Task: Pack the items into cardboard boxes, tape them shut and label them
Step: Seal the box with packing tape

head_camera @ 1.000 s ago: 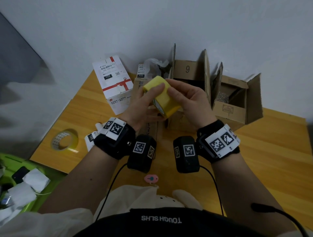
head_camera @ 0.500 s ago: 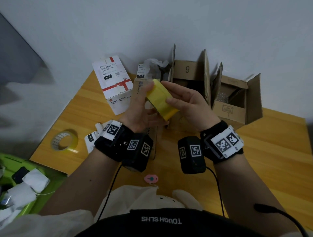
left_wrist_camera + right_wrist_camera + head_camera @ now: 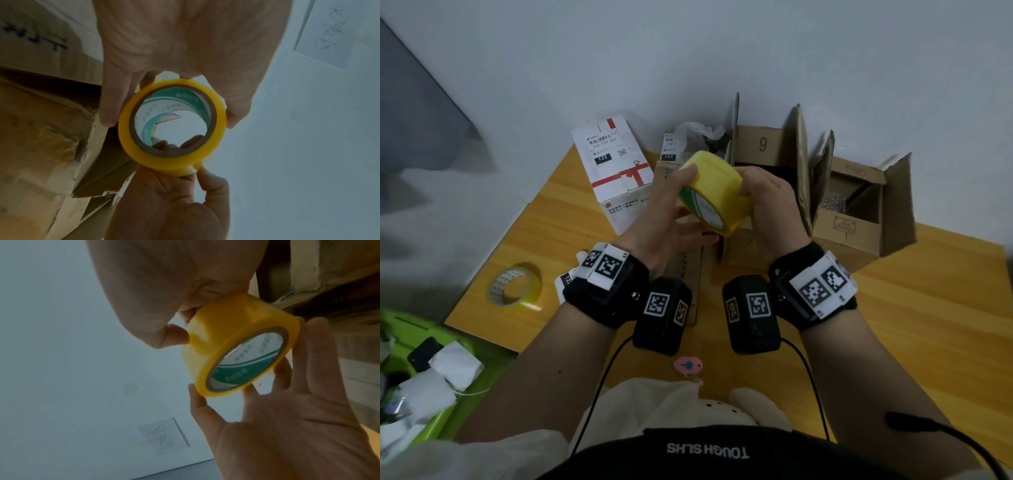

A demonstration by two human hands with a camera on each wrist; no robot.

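Both hands are up over the surface (image 3: 914, 308), left hand (image 3: 661, 219) and right hand (image 3: 774, 209) with grips clamped on one yellow tape roll (image 3: 714, 192), two open cardboard boxes (image 3: 859, 205) behind, a second tape roll (image 3: 515, 286) lying left.

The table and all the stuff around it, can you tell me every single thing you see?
Tape roll: 1, yellow, held above the table.
Second tape roll: 1, pale yellow, table's left edge.
Cardboard boxes: 2 open, brown, at the wall.
Parcel: 1, white with red ribbon print, far left.
Pink thing: 1, near edge.
Table: 1, orange wood.
Green bin: 1, lower left.
Left hand: holds the roll.
Right hand: holds the roll.
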